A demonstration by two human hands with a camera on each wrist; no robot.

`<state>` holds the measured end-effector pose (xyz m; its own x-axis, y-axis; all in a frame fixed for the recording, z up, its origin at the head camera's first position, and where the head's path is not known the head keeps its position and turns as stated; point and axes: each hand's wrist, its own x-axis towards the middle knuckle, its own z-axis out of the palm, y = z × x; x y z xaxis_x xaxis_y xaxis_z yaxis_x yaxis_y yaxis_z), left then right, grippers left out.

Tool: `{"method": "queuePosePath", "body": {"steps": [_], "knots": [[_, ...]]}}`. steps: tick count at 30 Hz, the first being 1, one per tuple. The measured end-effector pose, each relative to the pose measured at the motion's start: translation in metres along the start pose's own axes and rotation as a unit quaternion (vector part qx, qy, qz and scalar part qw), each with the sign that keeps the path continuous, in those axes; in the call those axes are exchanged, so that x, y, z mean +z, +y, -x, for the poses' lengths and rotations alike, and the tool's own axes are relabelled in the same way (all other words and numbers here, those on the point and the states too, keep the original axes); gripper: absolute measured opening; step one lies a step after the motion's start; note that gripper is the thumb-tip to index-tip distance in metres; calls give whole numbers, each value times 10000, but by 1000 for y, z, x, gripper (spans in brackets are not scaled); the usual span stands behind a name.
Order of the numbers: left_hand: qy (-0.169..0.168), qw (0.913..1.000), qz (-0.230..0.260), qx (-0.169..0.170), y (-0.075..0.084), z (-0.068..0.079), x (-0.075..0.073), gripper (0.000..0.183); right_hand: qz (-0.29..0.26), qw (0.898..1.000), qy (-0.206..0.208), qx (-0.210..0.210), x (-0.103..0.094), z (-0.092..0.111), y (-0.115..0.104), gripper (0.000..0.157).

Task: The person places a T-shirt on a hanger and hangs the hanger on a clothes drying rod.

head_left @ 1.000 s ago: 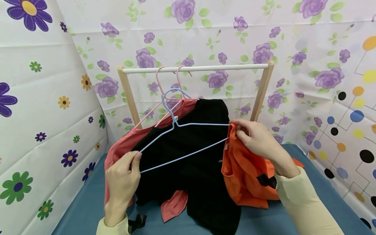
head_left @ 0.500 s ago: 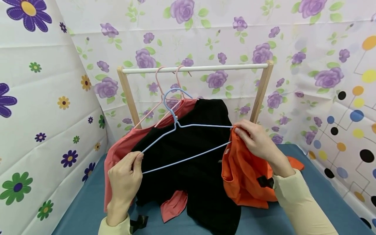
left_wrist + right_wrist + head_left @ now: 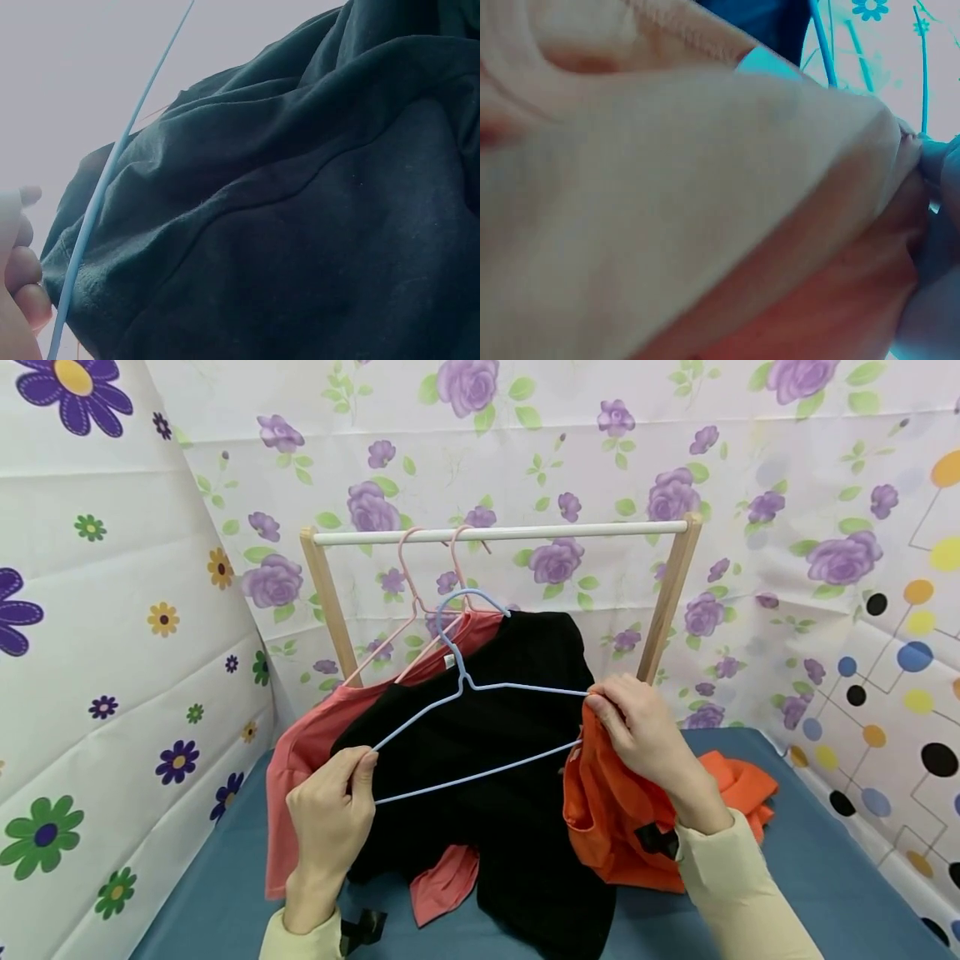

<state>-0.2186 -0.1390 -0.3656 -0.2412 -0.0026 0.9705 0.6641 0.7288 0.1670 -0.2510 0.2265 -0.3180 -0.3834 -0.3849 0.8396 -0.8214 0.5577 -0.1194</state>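
Note:
A light blue clothes hanger [image 3: 480,773] is held up tilted, hook at the top, in front of the dark clothes. My left hand [image 3: 330,814] grips its left end between thumb and fingers. At its right end my right hand [image 3: 641,739] pinches the edge of an orange garment [image 3: 615,827], whose opening covers that end. In the left wrist view the hanger bar [image 3: 91,206] passes beside my curled fingers [image 3: 22,266]. The orange cloth [image 3: 802,307] fills most of the right wrist view, with fingers at its right edge.
Behind, a rack with a white rod [image 3: 555,532] and wooden posts [image 3: 671,602] carries two pink hangers [image 3: 405,568]. A pink garment [image 3: 300,760] and a black garment [image 3: 525,827] hang below, reaching the blue cloth surface [image 3: 202,885]. Flower-patterned sheets [image 3: 570,452] enclose the area.
The blue hanger and my left hand have shifted right. My right hand first went right, then came back left and lower with the garment's edge, uncovering more orange cloth behind the wrist.

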Motion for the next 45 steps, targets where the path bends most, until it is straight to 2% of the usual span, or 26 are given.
{"method": "queuePosePath", "body": {"steps": [3, 9, 15, 27, 36, 45], "knots": [[82, 9999, 6, 74, 0, -1, 3, 36, 283, 9994, 178, 40, 7, 0, -5, 29], [100, 9997, 70, 212, 3, 0, 8, 34, 473, 9981, 215, 329, 27, -4, -18, 28], [147, 9998, 61, 139, 2, 4, 10, 35, 583, 9970, 413, 308, 42, -16, -32, 36], [211, 9990, 332, 218, 8, 8, 20, 36, 663, 9962, 533, 185, 42, -28, -46, 37], [38, 9978, 585, 312, 8, 9, 21, 34, 543, 9965, 623, -85, 46, -31, -53, 39], [-178, 9940, 861, 648, 9, 11, 25, 30, 491, 9971, 466, -335, 53, -31, -65, 38]]}}
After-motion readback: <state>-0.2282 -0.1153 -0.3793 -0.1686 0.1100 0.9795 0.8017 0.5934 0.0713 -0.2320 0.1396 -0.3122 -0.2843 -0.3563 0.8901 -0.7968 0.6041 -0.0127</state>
